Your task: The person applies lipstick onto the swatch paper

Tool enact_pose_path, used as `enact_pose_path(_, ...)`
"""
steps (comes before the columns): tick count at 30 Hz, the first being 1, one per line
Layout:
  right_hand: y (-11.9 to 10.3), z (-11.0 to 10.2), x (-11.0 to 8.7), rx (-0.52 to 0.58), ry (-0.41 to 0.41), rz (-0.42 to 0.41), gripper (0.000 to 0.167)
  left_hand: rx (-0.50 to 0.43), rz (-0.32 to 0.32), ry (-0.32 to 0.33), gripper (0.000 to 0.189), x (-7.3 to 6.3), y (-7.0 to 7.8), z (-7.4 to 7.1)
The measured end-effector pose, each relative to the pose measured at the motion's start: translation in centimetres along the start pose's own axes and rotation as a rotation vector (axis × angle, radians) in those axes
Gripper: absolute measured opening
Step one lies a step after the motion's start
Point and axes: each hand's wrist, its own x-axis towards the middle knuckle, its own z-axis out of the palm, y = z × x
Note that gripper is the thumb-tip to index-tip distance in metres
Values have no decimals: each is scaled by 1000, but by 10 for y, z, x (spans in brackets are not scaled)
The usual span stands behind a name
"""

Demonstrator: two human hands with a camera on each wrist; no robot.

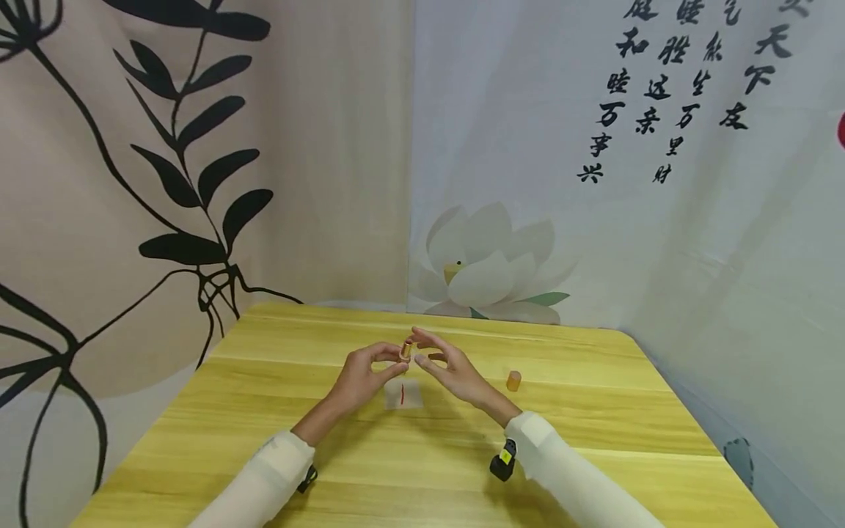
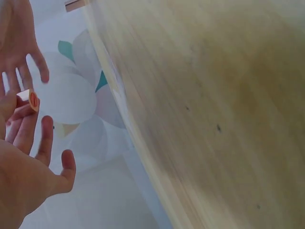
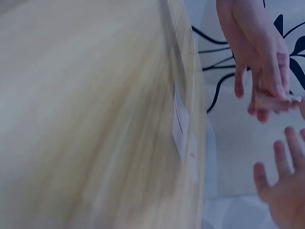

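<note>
In the head view my left hand (image 1: 359, 378) pinches a gold lipstick tube (image 1: 405, 350) between thumb and fingers, holding it nearly upright above the table. The left wrist view shows red inside the tube's end (image 2: 33, 101), with my left hand (image 2: 28, 176) around its side. My right hand (image 1: 455, 370) is close beside the tube with its fingers extended and spread; whether a fingertip touches it is unclear. Below the hands lies a small white paper (image 1: 412, 396) with a red stroke on it. An orange-gold cap (image 1: 513, 380) stands on the table beyond my right wrist.
The wooden table (image 1: 568, 440) has its far edge against a printed curtain (image 1: 337, 183) with plants, a lotus and characters. Black wrist cameras (image 1: 503, 460) are strapped at both sleeves.
</note>
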Motion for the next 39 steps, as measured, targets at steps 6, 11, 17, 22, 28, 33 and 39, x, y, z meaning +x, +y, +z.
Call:
enact_pose_path(6,4,-34,-8,-283,94,141,48,-3,-63,38,22,-4,-3,-3)
enact_pose_path(11,8,-70,-26,-610,47,318,44,11,-100,47,21,-8,-6,-8)
enact_pose_path(17,20,-96,-58,-736,-31,549,43,35,-99,38,22,-9,-10,-13)
enact_pose_path(22,28,-99,-79,-737,8,519,25,43,-84,29,25,-8,-10,-14)
enact_pose_path(28,34,-100,-74,-628,73,487,24,48,-62,25,22,-4,-5,-11)
enact_pose_path(33,17,-97,-49,-512,158,320,30,87,-43,27,20,2,3,-5)
enact_pose_path(39,-15,-86,-18,-332,203,162,37,175,50,39,16,12,16,5)
